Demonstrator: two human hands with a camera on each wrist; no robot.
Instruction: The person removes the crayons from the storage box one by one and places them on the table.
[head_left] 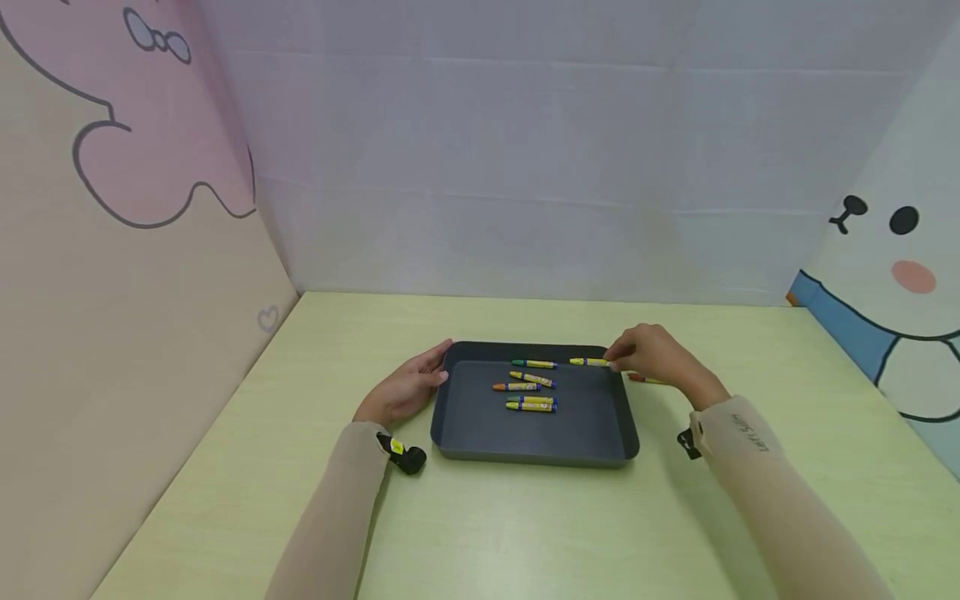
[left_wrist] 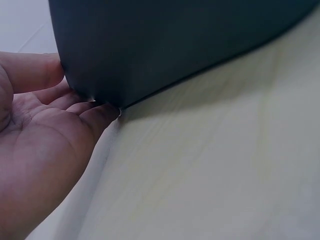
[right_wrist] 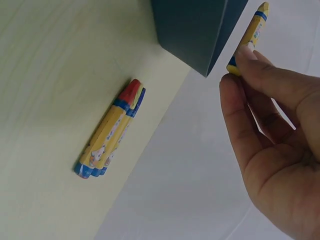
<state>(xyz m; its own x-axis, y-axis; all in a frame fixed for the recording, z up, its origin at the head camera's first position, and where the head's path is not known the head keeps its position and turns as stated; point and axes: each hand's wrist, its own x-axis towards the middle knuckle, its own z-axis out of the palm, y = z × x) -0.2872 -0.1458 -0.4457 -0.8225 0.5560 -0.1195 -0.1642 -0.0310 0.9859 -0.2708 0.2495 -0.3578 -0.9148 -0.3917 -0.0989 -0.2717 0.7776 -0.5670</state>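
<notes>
Pinched light, stiff, slippery yellow-wrapped wax crayon [head_left: 588,362] between right hand [head_left: 654,357] fingertips at dark grey plastic tray's [head_left: 532,454] two o'clock corner; left hand [head_left: 405,388], fingers straight, steadied nine o'clock wall.

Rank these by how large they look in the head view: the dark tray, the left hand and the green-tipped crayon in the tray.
1. Dark tray, plainly the largest.
2. Left hand, resting against the tray's left wall.
3. Green-tipped crayon, the smallest, lying near the tray's far wall.
</notes>
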